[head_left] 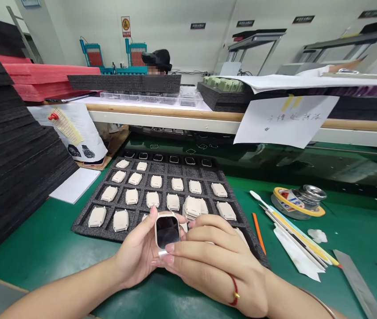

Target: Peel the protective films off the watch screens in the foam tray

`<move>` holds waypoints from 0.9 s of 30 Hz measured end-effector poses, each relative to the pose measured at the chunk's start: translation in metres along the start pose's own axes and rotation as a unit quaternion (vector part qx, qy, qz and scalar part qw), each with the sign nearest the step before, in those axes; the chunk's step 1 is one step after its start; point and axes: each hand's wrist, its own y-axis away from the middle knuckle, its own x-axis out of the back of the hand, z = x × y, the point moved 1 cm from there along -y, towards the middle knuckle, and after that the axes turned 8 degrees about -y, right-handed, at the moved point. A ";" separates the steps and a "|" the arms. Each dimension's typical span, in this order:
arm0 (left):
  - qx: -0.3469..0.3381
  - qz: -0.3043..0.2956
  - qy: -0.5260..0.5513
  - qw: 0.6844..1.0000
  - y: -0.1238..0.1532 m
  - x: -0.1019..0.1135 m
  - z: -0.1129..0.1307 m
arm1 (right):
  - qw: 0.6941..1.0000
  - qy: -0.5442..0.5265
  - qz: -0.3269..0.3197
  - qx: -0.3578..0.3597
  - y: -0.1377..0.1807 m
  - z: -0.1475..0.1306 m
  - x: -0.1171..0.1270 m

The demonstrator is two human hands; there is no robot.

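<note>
My left hand (139,251) is closed around a cream watch case with a dark glass face (167,232), its thumb along the left edge. From the other side, my right hand (219,252) reaches over, with fingertips pressed on the lower and right edges of the same case. Just beyond both hands lies a black foam tray (87,212) with compartments. Several cream watch cases (153,199) sit face down in it, and a few are stacked (193,207) near my right fingers. Dark-faced pieces (174,159) line the far row. My hands hide part of the near row.
At right are an orange stick (258,233), a white-headed brush (258,197), a metal ruler (357,281) and a glass jar in a yellow-rimmed container (297,201). Black foam sheets (12,177) are piled at left. A shelf (175,119) crosses behind; a person (161,60) is beyond it.
</note>
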 end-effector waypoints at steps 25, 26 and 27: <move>-0.046 0.196 -0.337 0.920 -0.004 -0.009 -0.011 | 0.741 0.268 0.009 -0.616 0.148 0.039 0.133; -0.046 0.198 -0.338 0.919 -0.004 -0.008 -0.011 | 0.740 0.268 0.019 -0.617 0.154 0.040 0.132; -0.044 0.198 -0.338 0.919 -0.005 -0.008 -0.011 | 0.740 0.265 0.030 -0.618 0.158 0.041 0.131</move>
